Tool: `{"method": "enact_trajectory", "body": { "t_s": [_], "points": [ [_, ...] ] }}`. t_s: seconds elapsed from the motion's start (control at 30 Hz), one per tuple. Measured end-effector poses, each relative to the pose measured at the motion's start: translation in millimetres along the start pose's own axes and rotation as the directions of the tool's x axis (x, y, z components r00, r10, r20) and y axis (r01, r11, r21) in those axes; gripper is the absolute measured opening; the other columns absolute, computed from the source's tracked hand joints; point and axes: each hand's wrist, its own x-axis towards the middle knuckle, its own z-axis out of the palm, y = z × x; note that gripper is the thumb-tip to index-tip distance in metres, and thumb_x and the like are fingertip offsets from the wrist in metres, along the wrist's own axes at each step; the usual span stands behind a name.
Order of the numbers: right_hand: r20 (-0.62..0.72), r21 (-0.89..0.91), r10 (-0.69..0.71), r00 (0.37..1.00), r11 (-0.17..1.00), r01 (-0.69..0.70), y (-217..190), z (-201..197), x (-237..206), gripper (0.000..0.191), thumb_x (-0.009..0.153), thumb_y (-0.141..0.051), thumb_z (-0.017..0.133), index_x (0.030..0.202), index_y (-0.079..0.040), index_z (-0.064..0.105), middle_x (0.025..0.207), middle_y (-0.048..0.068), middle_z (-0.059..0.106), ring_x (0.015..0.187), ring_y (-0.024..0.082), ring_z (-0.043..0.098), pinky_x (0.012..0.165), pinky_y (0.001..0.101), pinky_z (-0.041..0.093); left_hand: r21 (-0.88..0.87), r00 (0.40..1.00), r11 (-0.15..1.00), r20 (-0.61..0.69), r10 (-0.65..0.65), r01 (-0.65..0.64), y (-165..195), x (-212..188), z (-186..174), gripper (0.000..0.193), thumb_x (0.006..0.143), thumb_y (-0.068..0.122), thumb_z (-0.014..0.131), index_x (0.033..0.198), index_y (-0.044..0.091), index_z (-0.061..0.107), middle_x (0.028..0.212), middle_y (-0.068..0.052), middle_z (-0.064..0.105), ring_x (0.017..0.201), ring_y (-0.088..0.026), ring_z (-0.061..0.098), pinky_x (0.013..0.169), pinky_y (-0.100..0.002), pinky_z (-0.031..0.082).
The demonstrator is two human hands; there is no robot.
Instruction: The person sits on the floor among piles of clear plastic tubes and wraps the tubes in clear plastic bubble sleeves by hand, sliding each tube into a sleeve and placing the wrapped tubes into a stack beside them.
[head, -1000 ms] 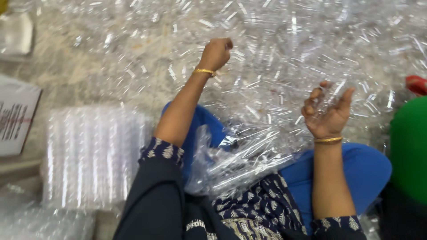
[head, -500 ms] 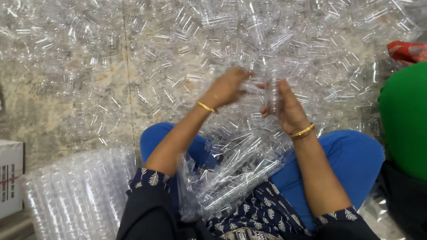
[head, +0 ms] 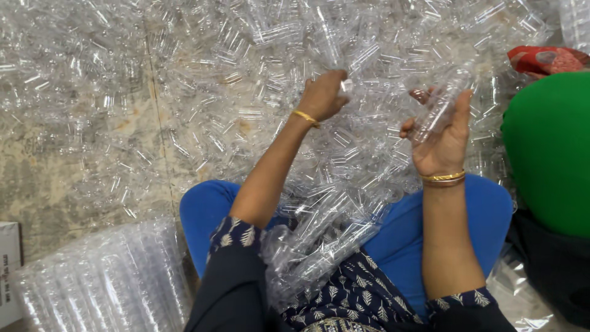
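Observation:
My right hand (head: 441, 136) is raised palm-up and grips a clear plastic bottle (head: 437, 112) that points up and away. My left hand (head: 324, 93) reaches into the heap of clear plastic bottles (head: 258, 67) spread over the floor, its fingers closed on a small clear bottle (head: 346, 86). A clear plastic bag (head: 313, 246) stuffed with bottles lies in my lap between my blue-trousered knees. Both wrists wear gold bangles.
A packed clear bag of bottles (head: 104, 283) lies at the lower left beside a white carton (head: 7, 270). A person in green (head: 547, 154) sits close at the right, with a red cloth (head: 544, 58) behind. Bare concrete floor (head: 55, 184) shows at the left.
My hands were together over the heap half a second ago; they have parted. The right hand has drawn back with a bottle, and the left has reached into the pile.

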Motion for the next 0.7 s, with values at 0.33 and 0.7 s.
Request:
{"method": "enact_trajectory", "body": {
  "t_s": [0.33,0.7],
  "points": [
    [0.039,-0.262,-0.06,0.997,0.963,0.068,6.8,20.5,-9.4,0.063,0.107,-0.062,0.051,0.138,-0.007,0.054,0.127,0.017,0.069,0.077,0.026,0.068,0.068,0.0415,0.056,0.381,0.932,0.88,-0.109,0.345,-0.282,121.4,-39.5,-53.0,0.065,0.079,0.005,0.076,0.14,0.016,0.057,0.116,-0.008,0.06,0.106,-0.03,0.057,0.088,-0.042,0.049],
    [-0.002,-0.001,-0.09,0.996,0.996,0.09,-4.0,16.9,-11.8,0.064,0.103,-0.065,0.056,0.134,-0.009,0.059,0.125,0.016,0.07,0.077,0.028,0.069,0.069,0.0434,0.056,-0.717,0.941,0.696,0.205,0.271,-0.044,107.3,4.8,-36.5,0.045,0.097,0.021,0.071,0.137,0.009,0.055,0.136,-0.011,0.06,0.098,-0.032,0.067,0.088,-0.04,0.06]
  ]
}}
